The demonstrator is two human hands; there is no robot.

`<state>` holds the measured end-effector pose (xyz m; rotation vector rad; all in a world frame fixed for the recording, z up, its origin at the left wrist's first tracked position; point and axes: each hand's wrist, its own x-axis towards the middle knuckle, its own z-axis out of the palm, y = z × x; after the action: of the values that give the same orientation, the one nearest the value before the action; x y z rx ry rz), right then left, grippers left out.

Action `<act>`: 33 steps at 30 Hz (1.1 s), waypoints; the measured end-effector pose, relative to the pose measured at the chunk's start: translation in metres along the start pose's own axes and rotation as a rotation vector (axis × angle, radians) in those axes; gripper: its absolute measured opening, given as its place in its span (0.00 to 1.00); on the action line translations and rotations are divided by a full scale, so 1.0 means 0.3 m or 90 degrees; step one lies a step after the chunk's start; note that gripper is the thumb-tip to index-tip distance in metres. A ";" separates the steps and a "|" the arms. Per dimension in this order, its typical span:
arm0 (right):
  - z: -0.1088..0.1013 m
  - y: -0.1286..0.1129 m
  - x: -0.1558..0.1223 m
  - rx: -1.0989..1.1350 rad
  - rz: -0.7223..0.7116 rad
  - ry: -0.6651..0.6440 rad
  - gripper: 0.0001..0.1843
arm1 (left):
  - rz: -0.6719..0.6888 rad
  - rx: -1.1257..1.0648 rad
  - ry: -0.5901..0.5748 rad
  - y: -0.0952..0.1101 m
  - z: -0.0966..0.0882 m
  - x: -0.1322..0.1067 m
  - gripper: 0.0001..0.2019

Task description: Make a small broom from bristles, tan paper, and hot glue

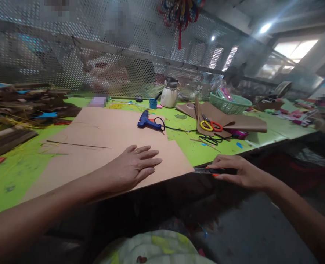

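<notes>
My left hand [136, 165] lies palm down with fingers stretched out on a large sheet of light brown paper [118, 130], near the table's front edge. A ring is on one finger. My right hand [235, 171] is closed around a black-handled utility knife [202, 170] with orange bits by the fingertips. Its grey blade points left and meets the paper's right front corner, just at the table edge. A thin dark stick [78, 144] rests on the paper to the left. Beyond my left hand, a blue glue gun [150, 123] lies on the sheet.
The green table [183, 156] holds yellow and orange scissors [210, 125] on folded brown paper [242, 123], a green basket [230, 103], a white jug [169, 96] and a small blue pot [152, 103]. Dark strips [19, 106] are piled left. A perforated metal screen [101, 55] stands behind.
</notes>
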<state>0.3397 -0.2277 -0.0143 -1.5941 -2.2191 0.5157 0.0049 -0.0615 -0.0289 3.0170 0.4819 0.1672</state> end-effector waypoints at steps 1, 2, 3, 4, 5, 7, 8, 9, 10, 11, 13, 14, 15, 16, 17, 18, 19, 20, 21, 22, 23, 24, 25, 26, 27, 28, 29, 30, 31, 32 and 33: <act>0.002 -0.003 -0.005 -0.002 0.004 0.008 0.16 | 0.000 0.000 0.003 -0.001 0.001 0.000 0.21; 0.004 -0.007 -0.006 -0.005 0.007 0.014 0.16 | 0.000 -0.001 0.005 -0.001 0.002 -0.001 0.21; 0.006 -0.012 -0.003 -0.006 0.006 0.019 0.16 | 0.000 -0.002 0.007 -0.002 0.003 -0.001 0.21; 0.009 -0.018 0.003 -0.006 0.001 0.021 0.16 | 0.002 -0.004 0.010 -0.002 0.005 -0.002 0.21; 0.011 -0.024 0.013 -0.006 -0.006 0.022 0.16 | 0.003 -0.006 0.015 -0.003 0.007 -0.002 0.21; 0.015 -0.037 0.036 -0.014 -0.017 0.021 0.16 | 0.008 -0.009 0.024 -0.004 0.009 -0.003 0.20; 0.017 -0.043 0.046 -0.018 -0.019 0.019 0.16 | 0.009 -0.010 0.028 -0.005 0.010 -0.003 0.20; 0.018 -0.048 0.053 -0.023 -0.018 0.015 0.16 | 0.009 -0.008 0.028 -0.005 0.011 -0.004 0.21; 0.019 -0.051 0.057 -0.025 -0.016 0.011 0.16 | 0.009 -0.007 0.027 -0.006 0.011 -0.004 0.21; 0.019 -0.054 0.056 -0.024 -0.014 0.007 0.16 | 0.009 -0.005 0.025 -0.006 0.011 -0.004 0.21; 0.020 -0.055 0.042 -0.017 -0.013 -0.001 0.16 | 0.009 -0.003 0.025 -0.006 0.012 -0.004 0.21; 0.020 -0.055 0.031 -0.015 -0.010 0.000 0.16 | 0.010 -0.003 0.026 -0.007 0.013 -0.003 0.21; 0.020 -0.055 0.020 -0.015 -0.006 0.003 0.16 | 0.012 -0.004 0.029 -0.007 0.014 -0.003 0.21; 0.020 -0.056 0.010 -0.017 -0.001 0.006 0.16 | 0.013 -0.006 0.032 -0.007 0.015 -0.003 0.21; 0.020 -0.057 0.004 -0.020 0.004 0.009 0.16 | 0.016 -0.007 0.034 -0.008 0.015 -0.003 0.21; 0.022 -0.061 0.002 -0.024 0.007 0.013 0.16 | 0.019 -0.008 0.037 -0.008 0.016 -0.002 0.21; 0.025 -0.066 0.005 -0.026 0.007 0.014 0.16 | 0.020 -0.009 0.038 -0.008 0.016 -0.002 0.21; 0.029 -0.073 0.013 -0.025 0.002 0.011 0.16 | 0.020 -0.009 0.038 -0.007 0.015 -0.003 0.21; 0.035 -0.083 0.025 -0.023 -0.005 0.008 0.16 | 0.019 -0.008 0.037 -0.007 0.015 -0.003 0.21; 0.043 -0.093 0.039 -0.021 -0.014 0.007 0.16 | 0.017 -0.007 0.035 -0.006 0.014 -0.003 0.21; 0.052 -0.105 0.054 -0.018 -0.023 0.007 0.16 | 0.016 -0.006 0.033 -0.005 0.013 -0.003 0.21; 0.063 -0.117 0.069 -0.015 -0.033 0.008 0.16 | 0.015 -0.006 0.032 -0.005 0.012 -0.003 0.20; 0.073 -0.129 0.082 -0.013 -0.041 0.011 0.15 | 0.014 -0.006 0.032 -0.004 0.012 -0.003 0.20; 0.084 -0.139 0.091 -0.012 -0.047 0.015 0.15 | 0.013 -0.006 0.034 -0.004 0.013 -0.003 0.20; 0.094 -0.148 0.098 -0.013 -0.050 0.021 0.15 | 0.012 -0.007 0.037 -0.004 0.014 -0.003 0.20; 0.103 -0.156 0.101 -0.016 -0.051 0.026 0.15 | 0.012 -0.009 0.039 -0.004 0.015 -0.003 0.20; 0.111 -0.162 0.102 -0.022 -0.048 0.032 0.15 | 0.012 -0.012 0.042 -0.004 0.017 -0.003 0.20; 0.117 -0.167 0.101 -0.030 -0.042 0.040 0.15 | 0.012 -0.014 0.043 -0.004 0.018 -0.002 0.20; 0.122 -0.171 0.100 -0.038 -0.036 0.045 0.15 | 0.013 -0.018 0.044 -0.003 0.019 -0.002 0.20; 0.125 -0.174 0.099 -0.044 -0.028 0.045 0.16 | 0.014 -0.020 0.045 -0.003 0.019 -0.002 0.20; 0.128 -0.178 0.099 -0.047 -0.022 0.041 0.16 | 0.015 -0.022 0.046 -0.002 0.019 -0.002 0.20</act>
<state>0.2682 -0.2186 -0.0193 -1.5826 -2.2374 0.3727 0.0049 -0.0614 -0.0346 2.9927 0.4460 0.2837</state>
